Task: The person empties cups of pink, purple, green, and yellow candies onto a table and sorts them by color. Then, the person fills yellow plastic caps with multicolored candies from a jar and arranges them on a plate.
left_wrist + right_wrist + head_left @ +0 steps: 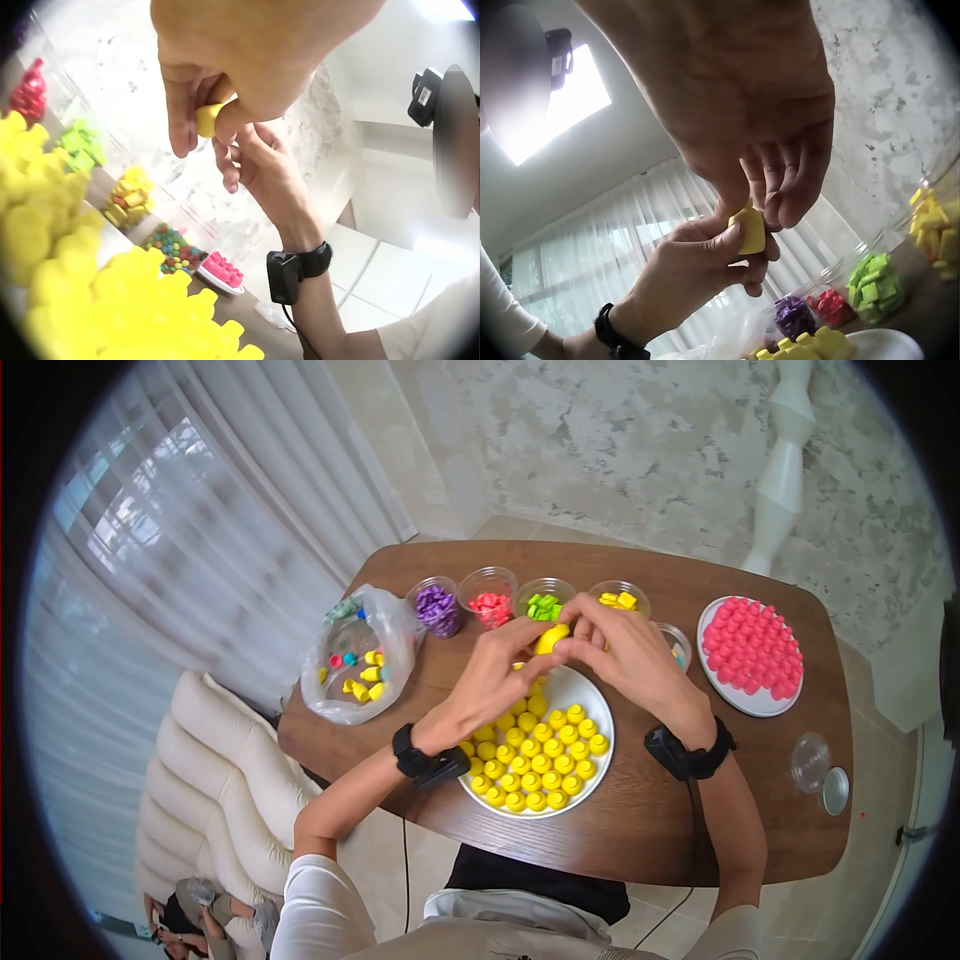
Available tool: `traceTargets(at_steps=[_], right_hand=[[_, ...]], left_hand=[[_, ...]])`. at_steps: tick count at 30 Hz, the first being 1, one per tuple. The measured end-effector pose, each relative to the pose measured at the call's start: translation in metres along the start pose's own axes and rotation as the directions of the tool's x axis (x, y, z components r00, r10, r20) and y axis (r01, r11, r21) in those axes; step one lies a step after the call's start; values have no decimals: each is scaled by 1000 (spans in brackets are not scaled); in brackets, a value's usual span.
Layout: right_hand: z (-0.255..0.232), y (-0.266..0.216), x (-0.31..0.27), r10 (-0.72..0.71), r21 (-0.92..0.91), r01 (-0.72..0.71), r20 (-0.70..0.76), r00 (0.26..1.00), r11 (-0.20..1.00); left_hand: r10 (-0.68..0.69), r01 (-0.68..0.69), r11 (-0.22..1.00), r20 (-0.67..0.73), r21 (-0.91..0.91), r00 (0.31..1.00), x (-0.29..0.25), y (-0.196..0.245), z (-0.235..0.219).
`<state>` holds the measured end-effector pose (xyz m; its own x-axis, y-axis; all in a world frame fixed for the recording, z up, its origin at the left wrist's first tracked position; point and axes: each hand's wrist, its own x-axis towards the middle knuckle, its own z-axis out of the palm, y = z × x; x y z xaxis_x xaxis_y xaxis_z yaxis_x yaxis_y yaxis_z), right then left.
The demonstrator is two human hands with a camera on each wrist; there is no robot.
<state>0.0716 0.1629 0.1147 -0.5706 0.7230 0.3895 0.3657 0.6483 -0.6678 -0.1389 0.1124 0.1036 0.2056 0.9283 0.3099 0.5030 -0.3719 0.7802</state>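
Observation:
Up over the far part of a white plate (580, 685), both hands meet at a small yellow bottle-shaped piece (748, 234). My left hand (495, 672) pinches its body between thumb and fingers, as the right wrist view shows. At its narrow neck, the thumb and fingers of my right hand (635, 660) pinch the top; part of the grip is hidden behind the fingers. Rows of similar yellow pieces (540, 764) stand on the plate below, necks upward.
A clear plastic bag (390, 620) of loose coloured pieces lies left. Behind stand tubs of purple (437, 610), red (490, 610), green (543, 607) and yellow bits (620, 600), plus multicoloured balls (174, 247). Pink pieces (752, 645) fill another plate; a clear cup (810, 762) lies at right.

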Motion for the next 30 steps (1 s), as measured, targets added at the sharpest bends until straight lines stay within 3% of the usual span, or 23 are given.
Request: traceTargets(at_steps=[1, 3, 4, 5, 6, 8, 9, 11, 13, 15, 19, 21, 22, 24, 25, 27, 29, 30], right_hand=[[7, 2, 0, 17, 8, -17, 48, 999, 1000], [16, 11, 0, 46, 8, -47, 43, 998, 999], [17, 16, -1, -3, -72, 4, 25, 1000, 997], [18, 20, -3, -55, -154, 56, 12, 998, 986], [19, 22, -6, -46, -209, 59, 65, 997, 976], [24, 28, -7, -44, -232, 73, 125, 991, 970], [28, 31, -7, -48, -251, 95, 188, 981, 963], [43, 40, -10, -89, -263, 124, 143, 986, 957], [48, 41, -13, -129, -272, 153, 107, 986, 950], [43, 35, -14, 38, -344, 75, 310, 950, 936], [34, 25, -16, 121, -409, 73, 429, 895, 910], [34, 21, -16, 148, -431, 102, 510, 848, 897], [37, 28, -18, 125, -410, 110, 506, 854, 906], [37, 32, -15, 141, -424, 99, 498, 856, 900], [37, 34, -13, 150, -439, 97, 494, 856, 893], [36, 43, -13, 117, -380, 67, 441, 890, 923], [30, 45, -11, 90, -321, 40, 379, 921, 946], [26, 45, -9, 72, -258, 19, 340, 938, 966]], left_hand=[[-6, 8, 999, -41, 39, 999, -12, -13, -12], [-156, 172, 982, -183, 77, 971, -34, -30, -42], [-157, 220, 954, -288, 203, 945, -44, -64, -65], [-239, 325, 927, -369, 190, 898, -52, -73, -86], [-190, 320, 917, -447, 237, 874, -65, -102, -108], [-234, 440, 837, -514, 325, 825, -93, -144, -145], [-234, 438, 840, -513, 321, 826, -102, -152, -156], [-292, 502, 722, -449, 475, 845, -116, -166, -168], [-232, 471, 748, -480, 468, 846, -124, -176, -164], [-212, 447, 693, -433, 565, 876, -124, -170, -158], [-174, 402, 680, -398, 613, 901, -123, -175, -153], [82, 351, 597, -490, 722, 868, -115, -152, -142], [84, 345, 599, -485, 723, 871, -107, -134, -135], [189, 208, 753, -508, 624, 840, -90, -89, -114], [188, 210, 753, -510, 623, 839, -84, -74, -103], [191, -27, 887, -313, 462, 931, -71, -51, -79], [198, -153, 911, -81, 383, 977, -57, -38, -53], [130, -118, 956, -26, 269, 991, -47, -30, -39]])
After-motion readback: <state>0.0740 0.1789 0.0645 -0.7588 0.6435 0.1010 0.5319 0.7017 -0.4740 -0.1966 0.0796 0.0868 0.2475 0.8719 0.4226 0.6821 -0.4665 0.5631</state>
